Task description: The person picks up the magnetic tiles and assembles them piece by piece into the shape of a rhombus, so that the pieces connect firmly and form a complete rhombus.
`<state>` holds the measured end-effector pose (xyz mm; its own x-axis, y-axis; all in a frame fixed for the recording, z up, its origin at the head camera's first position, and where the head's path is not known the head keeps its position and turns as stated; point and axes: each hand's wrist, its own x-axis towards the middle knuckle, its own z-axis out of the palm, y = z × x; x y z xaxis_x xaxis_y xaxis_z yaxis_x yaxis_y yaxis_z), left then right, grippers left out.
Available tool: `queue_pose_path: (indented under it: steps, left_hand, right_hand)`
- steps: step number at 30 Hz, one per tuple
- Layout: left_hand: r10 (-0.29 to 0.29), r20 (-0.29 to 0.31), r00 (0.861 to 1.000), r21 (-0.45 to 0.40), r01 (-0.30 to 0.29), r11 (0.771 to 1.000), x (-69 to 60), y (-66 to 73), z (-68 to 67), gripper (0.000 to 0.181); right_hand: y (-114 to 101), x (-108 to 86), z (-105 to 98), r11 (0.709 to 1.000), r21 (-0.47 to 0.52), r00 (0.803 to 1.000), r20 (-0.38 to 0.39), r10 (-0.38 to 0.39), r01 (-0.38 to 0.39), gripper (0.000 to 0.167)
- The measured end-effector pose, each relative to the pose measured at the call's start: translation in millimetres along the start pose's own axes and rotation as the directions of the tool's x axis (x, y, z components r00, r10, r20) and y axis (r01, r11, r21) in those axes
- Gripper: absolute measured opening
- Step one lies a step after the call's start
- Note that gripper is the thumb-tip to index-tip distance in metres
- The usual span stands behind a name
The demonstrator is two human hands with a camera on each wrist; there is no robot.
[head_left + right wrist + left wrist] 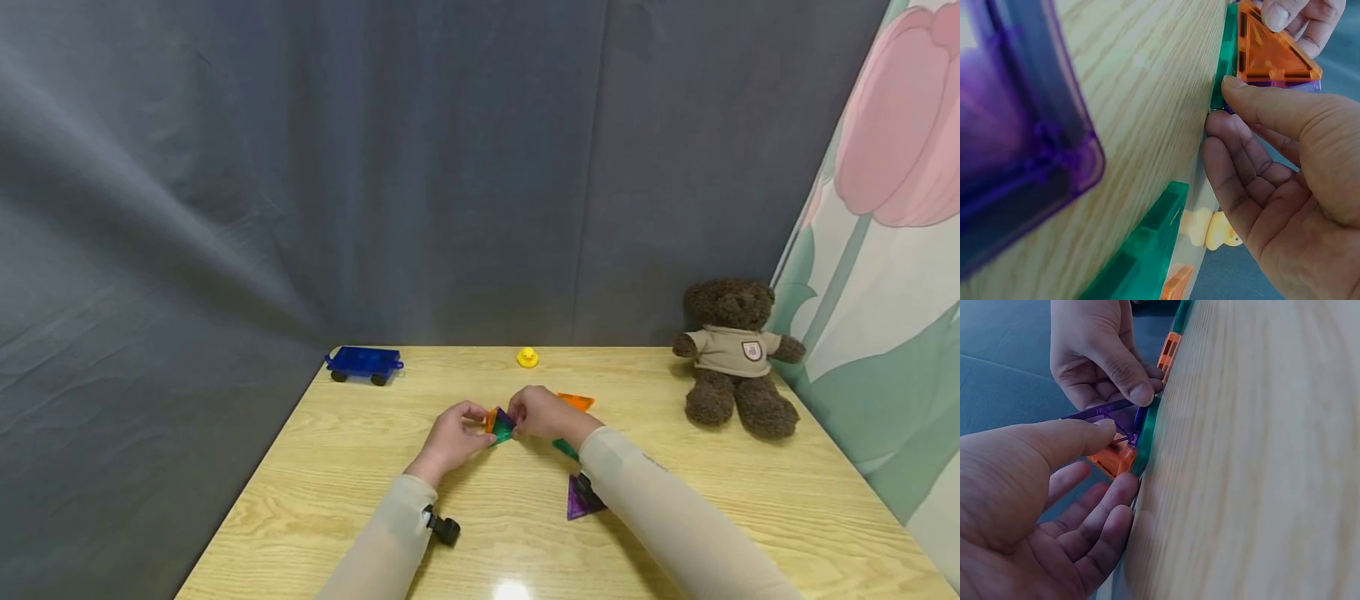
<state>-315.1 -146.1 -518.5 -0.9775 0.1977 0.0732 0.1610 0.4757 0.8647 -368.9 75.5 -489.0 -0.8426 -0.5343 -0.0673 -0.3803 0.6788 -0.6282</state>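
**Both hands brought to one tile cluster (pixel 501 427) at mid-table**

And here, over the wooden table (pixel 337 475), the cluster is flanked from both sides! On one side it is held between the thumb and fingers of the left hand (pixel 452 437), the thumb laid over the orange tile (pixel 1266 56). From the other side, the purple tile (pixel 1134 437) is pinched near its corner by the fingers of the right hand (pixel 543 412). Below them both, the green tile (pixel 1227 56) is set along the tabletop, with the orange and purple pieces raised from it and joined by touching edges.

Beside the right arm, three more pieces are laid out: a loose orange tile (pixel 577 402) just beyond the wrist, a loose green tile (pixel 566 450) half covered by the sleeve (pixel 630 475), and a loose purple tile (pixel 577 503) nearer the front edge, partly hidden by the black wrist camera (pixel 587 490).

At the back, a yellow duck (pixel 527 358) is placed near the middle, a blue wagon (pixel 365 362) is parked at far left, and a brown teddy bear (pixel 731 358), dressed in a beige shirt, is seated at far right. The whole scene is backed by a dark curtain (pixel 465 167), with a tulip-painted wall (pixel 892 250) seen at right.
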Motion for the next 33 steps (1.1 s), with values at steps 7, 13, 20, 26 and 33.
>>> queue_pose_path:
  steps: [7,13,20,26,33]
  left_hand:
    - [0.023,0.037,0.999,0.011,-0.023,1.0,-1.4,0.4,-0.9,0.061]
    - [0.038,0.062,0.997,0.014,-0.039,0.999,-2.0,3.4,-1.1,0.054]
    - [-0.005,0.047,0.999,0.002,0.005,1.0,-3.7,1.7,-0.8,0.046]
    - [-0.002,0.031,1.0,0.028,0.001,1.0,-4.5,2.2,-1.0,0.042]
    - [0.001,0.021,1.0,0.064,-0.003,0.998,-4.5,6.6,-3.2,0.038]
  right_hand:
    - [0,0.3,2,1.0,-0.005,1.0,0.009,0.017,-0.017,0.017]
    - [-2,-0.7,1,1.0,-0.017,1.0,0.001,0.0,0.0,0.017]
    - [-1,-2.3,3,1.0,-0.03,1.0,0.004,-0.005,0.006,0.018]
    - [-2,-10.9,-2,0.999,-0.025,1.0,-0.011,-0.021,0.02,0.017]
    - [3,-28.5,-12,1.0,0.016,0.998,-0.065,-0.016,0.017,0.012]
